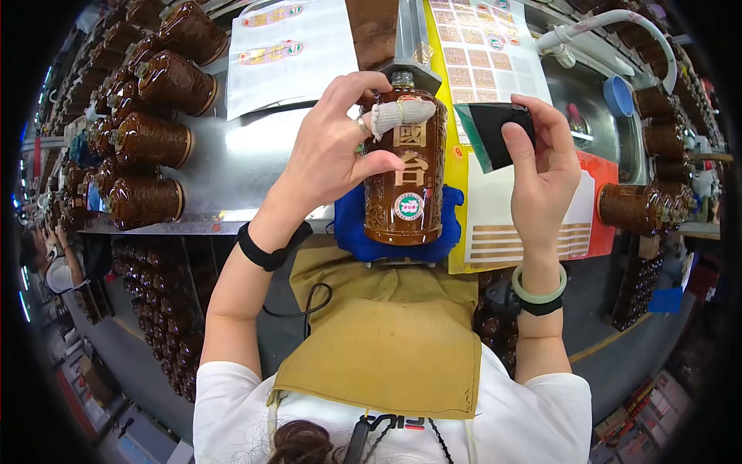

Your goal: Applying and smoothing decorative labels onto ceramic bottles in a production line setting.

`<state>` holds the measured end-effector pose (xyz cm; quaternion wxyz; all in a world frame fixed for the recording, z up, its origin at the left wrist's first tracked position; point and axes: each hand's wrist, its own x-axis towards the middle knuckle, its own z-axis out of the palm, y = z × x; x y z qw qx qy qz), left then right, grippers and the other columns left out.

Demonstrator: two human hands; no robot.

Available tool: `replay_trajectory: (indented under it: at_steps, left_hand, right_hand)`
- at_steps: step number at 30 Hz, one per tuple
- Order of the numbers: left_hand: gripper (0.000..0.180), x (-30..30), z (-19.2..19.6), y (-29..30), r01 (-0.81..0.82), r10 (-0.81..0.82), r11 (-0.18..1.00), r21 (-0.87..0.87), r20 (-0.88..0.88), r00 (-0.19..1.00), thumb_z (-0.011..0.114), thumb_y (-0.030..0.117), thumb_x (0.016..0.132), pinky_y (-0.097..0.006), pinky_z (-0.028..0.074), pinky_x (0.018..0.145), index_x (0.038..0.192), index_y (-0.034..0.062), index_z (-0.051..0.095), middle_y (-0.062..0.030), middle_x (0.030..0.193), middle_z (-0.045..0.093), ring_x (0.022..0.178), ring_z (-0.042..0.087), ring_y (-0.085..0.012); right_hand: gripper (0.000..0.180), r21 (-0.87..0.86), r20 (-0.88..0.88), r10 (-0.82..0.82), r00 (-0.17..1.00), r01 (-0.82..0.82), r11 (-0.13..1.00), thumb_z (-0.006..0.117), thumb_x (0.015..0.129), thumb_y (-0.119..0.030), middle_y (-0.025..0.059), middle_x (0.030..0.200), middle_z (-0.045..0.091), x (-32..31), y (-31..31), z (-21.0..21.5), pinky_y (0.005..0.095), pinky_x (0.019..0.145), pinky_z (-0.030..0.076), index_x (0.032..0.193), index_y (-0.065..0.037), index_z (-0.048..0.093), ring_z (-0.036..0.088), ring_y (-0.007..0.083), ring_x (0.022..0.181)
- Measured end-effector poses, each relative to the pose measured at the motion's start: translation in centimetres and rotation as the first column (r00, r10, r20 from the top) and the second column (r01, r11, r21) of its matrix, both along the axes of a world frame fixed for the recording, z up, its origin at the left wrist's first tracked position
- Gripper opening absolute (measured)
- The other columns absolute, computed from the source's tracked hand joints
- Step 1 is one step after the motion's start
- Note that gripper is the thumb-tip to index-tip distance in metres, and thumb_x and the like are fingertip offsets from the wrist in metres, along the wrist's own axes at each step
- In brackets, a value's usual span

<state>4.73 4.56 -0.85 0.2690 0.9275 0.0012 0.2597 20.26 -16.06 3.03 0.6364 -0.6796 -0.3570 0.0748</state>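
Observation:
A brown glass bottle point(402, 193) with raised gold characters lies in front of me on a blue cloth point(352, 224), its neck pointing away. A round green-and-white label point(409, 206) shows near its base. My left hand point(332, 143) is spread over the bottle's left side. Its forefinger, in a pale cloth finger cover point(398, 116), lies across a red-and-gold label near the shoulder; the thumb is stretched over the front. To the right of the bottle, my right hand point(545, 155) pinches a black and green flat scraper point(498, 135), held apart from the bottle.
Sheets of labels lie on the metal bench at left point(290, 58) and right point(487, 58), with yellow and red boards point(607, 174) beneath the right-hand papers. Brown bottles point(154, 139) crowd the left side. A metal sink holds a blue cup point(618, 96) beneath a pale curved pipe point(610, 19).

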Motion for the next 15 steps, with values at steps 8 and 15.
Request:
replay_trajectory:
  at_steps: [8, 15]
  left_hand:
    - [0.054, -0.3, -0.2, -0.8, -0.139, 0.163, 0.923, -0.358, 0.037, 0.986, 0.062, 0.049, 0.097, -0.04, 0.051, 0.092, 0.125, 0.0038, 0.07, -0.0147, 0.116, 0.063, 0.105, 0.062, -0.0329]
    - [0.092, -3.1, -0.6, -1.6, -0.276, 0.378, 0.746, -0.606, 0.045, 0.925, 0.018, 0.072, 0.103, -0.041, 0.049, 0.102, 0.136, -0.0033, 0.06, -0.0166, 0.134, 0.06, 0.12, 0.061, -0.0262]
  right_hand:
    - [0.02, -0.096, 0.849, 0.116, 0.516, -0.064, 0.993, 0.076, 0.078, -0.006, 0.0013, 0.098, 0.074, 1.6, 3.6, 0.8, 0.0318, 0.071, 0.049, 0.097, -0.012, 0.077, 0.061, 0.0182, 0.082]
    - [0.025, -0.402, 0.738, 0.542, 0.402, -0.382, 0.832, 0.074, 0.078, -0.016, -0.0014, 0.086, 0.065, -4.2, 3.0, 2.3, 0.0335, 0.074, 0.047, 0.103, -0.013, 0.074, 0.053, 0.019, 0.071]
